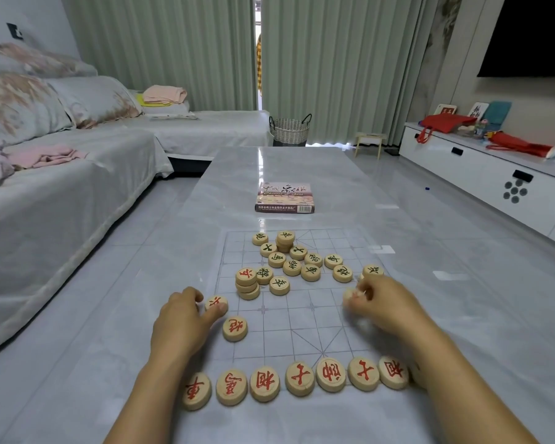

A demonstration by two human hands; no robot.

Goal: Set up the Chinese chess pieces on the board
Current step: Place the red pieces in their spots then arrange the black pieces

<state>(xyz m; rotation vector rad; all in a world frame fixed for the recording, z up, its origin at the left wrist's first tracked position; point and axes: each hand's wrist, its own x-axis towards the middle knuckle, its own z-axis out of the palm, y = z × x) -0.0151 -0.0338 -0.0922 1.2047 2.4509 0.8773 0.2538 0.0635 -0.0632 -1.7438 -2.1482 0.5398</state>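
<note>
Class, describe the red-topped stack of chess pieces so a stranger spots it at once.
Find the grey table, then the clear board on it. Near the board's left edge, beyond the left hand, stands a stack topped with red; the other stack, farther back, is black-lettered.

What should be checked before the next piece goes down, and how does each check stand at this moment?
1. Near row complete: cannot tell. Seven red-marked pieces show along the near edge of the board; the right forearm covers the row's right end.
2. Left hand has its piece: ok. It pinches a red-marked piece at the board's left edge.
3. Right hand has a piece: cannot tell. It is blurred.
4. Black-marked pieces placed: not ok. They lie in a loose pile on the far half.
5. Stack of red-marked pieces dealt out: not ok. It stands mid-board.
</note>
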